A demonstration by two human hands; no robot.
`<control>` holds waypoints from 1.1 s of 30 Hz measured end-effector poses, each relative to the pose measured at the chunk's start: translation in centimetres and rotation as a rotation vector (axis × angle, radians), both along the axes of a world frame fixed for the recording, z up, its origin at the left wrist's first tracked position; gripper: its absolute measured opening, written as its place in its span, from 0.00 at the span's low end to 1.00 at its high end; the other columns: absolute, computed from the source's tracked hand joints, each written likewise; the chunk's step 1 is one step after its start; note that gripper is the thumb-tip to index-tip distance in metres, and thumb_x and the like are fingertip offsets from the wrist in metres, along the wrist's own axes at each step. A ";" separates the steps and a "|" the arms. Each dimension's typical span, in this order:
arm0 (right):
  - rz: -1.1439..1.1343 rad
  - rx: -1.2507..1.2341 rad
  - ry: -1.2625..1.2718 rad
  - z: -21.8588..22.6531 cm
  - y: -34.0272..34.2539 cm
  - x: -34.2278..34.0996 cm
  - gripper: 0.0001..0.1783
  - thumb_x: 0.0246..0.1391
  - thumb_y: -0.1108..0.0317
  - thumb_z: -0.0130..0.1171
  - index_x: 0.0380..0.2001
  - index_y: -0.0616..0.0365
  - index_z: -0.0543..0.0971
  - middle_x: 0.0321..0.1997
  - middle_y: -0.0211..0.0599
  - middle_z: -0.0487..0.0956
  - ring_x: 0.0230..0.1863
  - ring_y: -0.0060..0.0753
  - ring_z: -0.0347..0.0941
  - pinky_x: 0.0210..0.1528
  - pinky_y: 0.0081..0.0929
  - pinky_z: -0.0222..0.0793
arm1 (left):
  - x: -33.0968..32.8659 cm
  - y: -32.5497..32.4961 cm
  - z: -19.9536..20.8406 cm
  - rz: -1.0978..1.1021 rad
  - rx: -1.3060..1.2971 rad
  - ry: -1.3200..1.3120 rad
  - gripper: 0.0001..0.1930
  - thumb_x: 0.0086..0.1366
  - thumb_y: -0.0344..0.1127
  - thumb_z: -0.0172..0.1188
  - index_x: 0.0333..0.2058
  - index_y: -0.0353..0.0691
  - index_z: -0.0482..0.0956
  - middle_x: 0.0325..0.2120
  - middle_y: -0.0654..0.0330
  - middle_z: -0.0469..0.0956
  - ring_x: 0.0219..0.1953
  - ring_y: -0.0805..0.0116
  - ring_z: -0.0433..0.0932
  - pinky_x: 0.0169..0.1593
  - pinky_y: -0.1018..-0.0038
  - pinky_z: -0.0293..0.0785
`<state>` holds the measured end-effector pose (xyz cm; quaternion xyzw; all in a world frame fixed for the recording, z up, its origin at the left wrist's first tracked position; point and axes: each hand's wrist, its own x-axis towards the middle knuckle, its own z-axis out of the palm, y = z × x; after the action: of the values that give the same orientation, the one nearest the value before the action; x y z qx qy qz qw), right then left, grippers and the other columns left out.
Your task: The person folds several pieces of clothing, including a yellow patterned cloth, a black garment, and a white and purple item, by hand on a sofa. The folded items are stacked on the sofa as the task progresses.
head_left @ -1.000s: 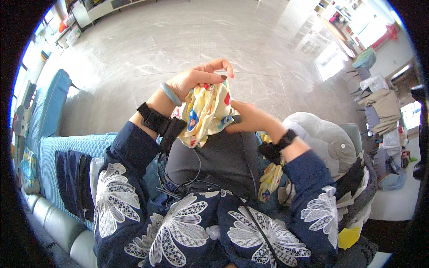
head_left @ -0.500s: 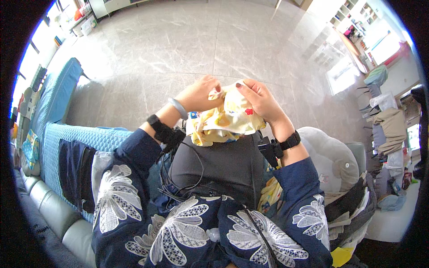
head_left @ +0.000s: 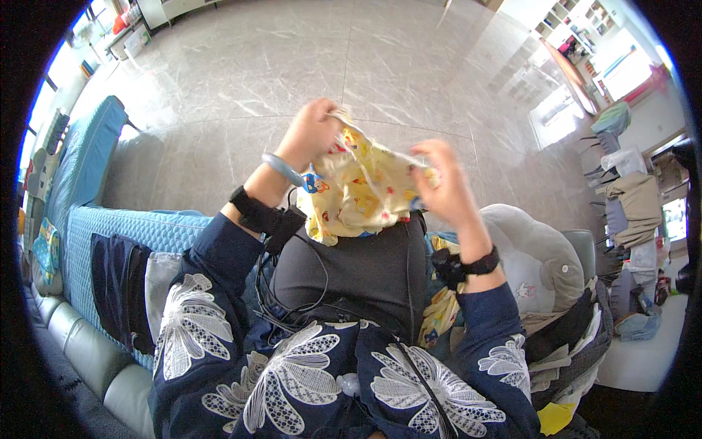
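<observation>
A small pale-yellow garment [head_left: 365,192] with a colourful cartoon print hangs above my lap, its lower part lying against the dark cloth over my knees. My left hand [head_left: 313,132] is closed on its upper left edge, raised higher than the right. At the other end, my right hand [head_left: 446,186] grips the garment's right edge and is smeared by motion. The edge between both hands slopes down to the right. What kind of garment it is, I cannot make out. Black straps with small devices sit on both wrists, and a pale bangle [head_left: 284,170] circles the left one.
Black cables [head_left: 267,296] loop at the left of my lap. Another yellow printed cloth [head_left: 440,314] lies by my right thigh. A grey plush cushion [head_left: 537,256] sits on the right, dark trousers [head_left: 121,285] on the blue quilted seat [head_left: 175,227] at left. Beyond stretches grey tiled floor [head_left: 256,66].
My hands have moved apart, the left up and leftward, the right outward and lower. The garment, bunched before, is now spread between them.
</observation>
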<state>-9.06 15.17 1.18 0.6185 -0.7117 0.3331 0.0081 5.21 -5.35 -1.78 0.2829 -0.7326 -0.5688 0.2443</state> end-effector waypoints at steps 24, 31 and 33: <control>0.764 -0.278 -1.939 -7.3 -4.2 -7.6 0.33 0.57 0.49 0.50 0.56 0.65 0.63 0.55 0.44 0.69 0.54 0.34 0.69 0.60 0.33 0.61 | 6.1 9.3 -2.9 -0.346 -0.433 -0.256 0.10 0.54 0.33 0.54 0.35 0.40 0.66 0.22 0.47 0.76 0.27 0.46 0.77 0.28 0.57 0.72; 0.246 0.384 -0.873 -9.5 0.0 4.7 0.26 0.54 0.64 0.52 0.56 0.61 0.65 0.55 0.47 0.69 0.56 0.30 0.66 0.61 0.24 0.57 | 2.8 -0.5 -6.9 0.084 0.671 -0.053 0.02 0.61 0.28 0.49 0.33 0.38 0.67 0.29 0.57 0.75 0.31 0.66 0.77 0.36 0.69 0.77; 0.304 0.581 -0.071 -10.3 0.0 7.1 0.27 0.53 0.66 0.52 0.56 0.61 0.65 0.54 0.50 0.69 0.58 0.30 0.65 0.60 0.23 0.57 | 3.1 -2.0 -7.5 0.054 0.795 -0.067 0.07 0.66 0.30 0.43 0.35 0.34 0.69 0.34 0.54 0.74 0.36 0.64 0.77 0.42 0.65 0.77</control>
<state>-1.97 15.12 -9.12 0.6822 -0.6761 0.1350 -0.2434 8.34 -7.37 -9.28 0.3928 -0.4552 -0.7919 0.1064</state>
